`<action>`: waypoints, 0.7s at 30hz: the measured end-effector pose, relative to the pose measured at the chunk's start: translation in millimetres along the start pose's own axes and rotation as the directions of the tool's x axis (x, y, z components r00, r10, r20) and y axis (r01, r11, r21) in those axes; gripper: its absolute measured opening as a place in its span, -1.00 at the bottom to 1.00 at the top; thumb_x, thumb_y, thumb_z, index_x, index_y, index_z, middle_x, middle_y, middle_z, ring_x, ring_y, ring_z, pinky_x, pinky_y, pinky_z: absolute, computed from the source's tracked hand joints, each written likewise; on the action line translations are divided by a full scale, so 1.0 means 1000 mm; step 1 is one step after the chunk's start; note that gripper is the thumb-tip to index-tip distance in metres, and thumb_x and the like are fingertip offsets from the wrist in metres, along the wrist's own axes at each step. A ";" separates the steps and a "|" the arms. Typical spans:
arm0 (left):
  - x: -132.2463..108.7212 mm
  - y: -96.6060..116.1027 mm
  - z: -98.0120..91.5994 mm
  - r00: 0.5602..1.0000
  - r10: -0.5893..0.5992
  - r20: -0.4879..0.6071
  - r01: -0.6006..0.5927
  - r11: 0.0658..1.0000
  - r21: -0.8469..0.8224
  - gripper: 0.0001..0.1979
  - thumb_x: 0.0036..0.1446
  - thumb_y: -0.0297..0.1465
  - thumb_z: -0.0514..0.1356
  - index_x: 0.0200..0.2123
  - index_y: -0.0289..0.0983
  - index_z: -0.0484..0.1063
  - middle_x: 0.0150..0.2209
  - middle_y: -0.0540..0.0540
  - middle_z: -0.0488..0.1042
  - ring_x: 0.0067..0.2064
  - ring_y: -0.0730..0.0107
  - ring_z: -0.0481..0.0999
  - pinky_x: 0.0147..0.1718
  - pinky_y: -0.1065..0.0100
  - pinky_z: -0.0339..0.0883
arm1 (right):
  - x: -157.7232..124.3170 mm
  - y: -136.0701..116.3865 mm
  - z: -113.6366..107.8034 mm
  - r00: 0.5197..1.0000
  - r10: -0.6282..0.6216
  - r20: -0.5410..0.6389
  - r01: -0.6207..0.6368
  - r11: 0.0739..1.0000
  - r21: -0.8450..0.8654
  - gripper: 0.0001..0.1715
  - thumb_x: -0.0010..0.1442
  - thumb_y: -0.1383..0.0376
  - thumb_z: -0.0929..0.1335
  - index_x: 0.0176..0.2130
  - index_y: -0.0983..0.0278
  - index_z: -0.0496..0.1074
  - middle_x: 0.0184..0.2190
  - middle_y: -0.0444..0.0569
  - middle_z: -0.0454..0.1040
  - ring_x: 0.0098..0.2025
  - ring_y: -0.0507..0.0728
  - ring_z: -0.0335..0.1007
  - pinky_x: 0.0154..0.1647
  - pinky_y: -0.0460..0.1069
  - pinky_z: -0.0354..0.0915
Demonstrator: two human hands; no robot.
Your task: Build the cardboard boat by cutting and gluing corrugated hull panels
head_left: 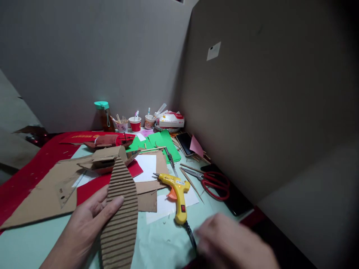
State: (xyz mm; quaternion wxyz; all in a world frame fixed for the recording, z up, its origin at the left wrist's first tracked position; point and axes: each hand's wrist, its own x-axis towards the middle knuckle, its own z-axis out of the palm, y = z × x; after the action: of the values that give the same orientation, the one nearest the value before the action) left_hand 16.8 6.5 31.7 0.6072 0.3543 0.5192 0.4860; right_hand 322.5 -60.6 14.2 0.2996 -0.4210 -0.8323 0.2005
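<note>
My left hand (97, 215) grips a long, leaf-shaped piece of corrugated cardboard (123, 201) by its left edge, thumb on the ribbed face. The piece tapers to a point at its far end. Its near end runs out of view at the bottom. My right hand (232, 243) is smeared by motion at the lower right, near the black cord of a yellow hot glue gun (179, 196). The glue gun lies on its side with its orange trigger to the left. Behind the ribbed piece stands a cardboard boat model (109, 157) with a roofed cabin.
Red-handled scissors (215, 185) and thin wooden sticks lie right of the glue gun, beside a dark phone (186, 144). A craft knife (170, 158) rests near green paper (165, 140). At the back stand a bottle (103, 117), several paper cups and a tissue pack (171, 120).
</note>
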 end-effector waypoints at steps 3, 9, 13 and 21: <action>-0.001 -0.001 -0.002 1.000 -0.010 0.003 0.010 1.000 -0.014 -0.43 -0.25 -0.34 0.59 -0.07 0.00 0.64 -0.12 0.03 0.75 -0.29 0.17 0.72 -0.40 0.39 0.60 | 0.009 0.031 -0.031 0.964 0.072 -0.255 -0.197 0.840 -0.506 -0.64 0.47 0.40 0.21 0.17 0.23 0.40 0.04 0.15 0.57 0.00 0.25 0.55 -0.03 0.11 0.51; -0.001 0.004 0.006 0.997 -0.045 -0.055 0.040 0.996 -0.076 -0.50 -0.35 -0.28 0.63 -0.23 -0.09 0.67 -0.14 -0.02 0.75 -0.31 0.18 0.71 -0.49 0.44 0.56 | 0.036 0.086 -0.032 0.968 0.167 -0.187 -0.249 0.720 -0.647 -0.56 0.35 0.55 0.19 0.01 0.33 0.55 -0.06 0.22 0.61 -0.10 0.37 0.54 -0.09 0.25 0.51; -0.002 0.002 0.007 0.998 -0.064 -0.028 0.059 0.988 -0.145 -0.48 -0.29 -0.34 0.60 -0.15 -0.03 0.65 -0.06 0.02 0.74 -0.08 0.09 0.71 -0.38 0.45 0.59 | 0.040 0.094 -0.025 0.964 0.200 -0.177 -0.267 0.698 -0.665 -0.55 0.28 0.57 0.20 0.00 0.36 0.55 -0.08 0.27 0.60 -0.12 0.42 0.54 -0.09 0.31 0.49; -0.003 0.003 0.004 0.998 -0.048 -0.048 0.040 0.987 -0.154 -0.39 -0.26 -0.27 0.61 -0.04 -0.01 0.61 0.04 -0.02 0.69 0.09 -0.02 0.64 -0.18 0.33 0.64 | 0.032 0.075 -0.049 0.953 0.172 -0.251 -0.282 0.808 -0.517 -0.76 0.36 0.34 0.26 -0.02 0.30 0.43 -0.14 0.20 0.59 -0.18 0.27 0.61 -0.20 0.11 0.55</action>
State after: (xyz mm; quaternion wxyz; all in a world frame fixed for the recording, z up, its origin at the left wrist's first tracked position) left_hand 19.8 4.6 36.0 0.6294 0.2825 0.5036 0.5200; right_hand 383.8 12.0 17.6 0.2192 -0.6032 -0.7651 -0.0526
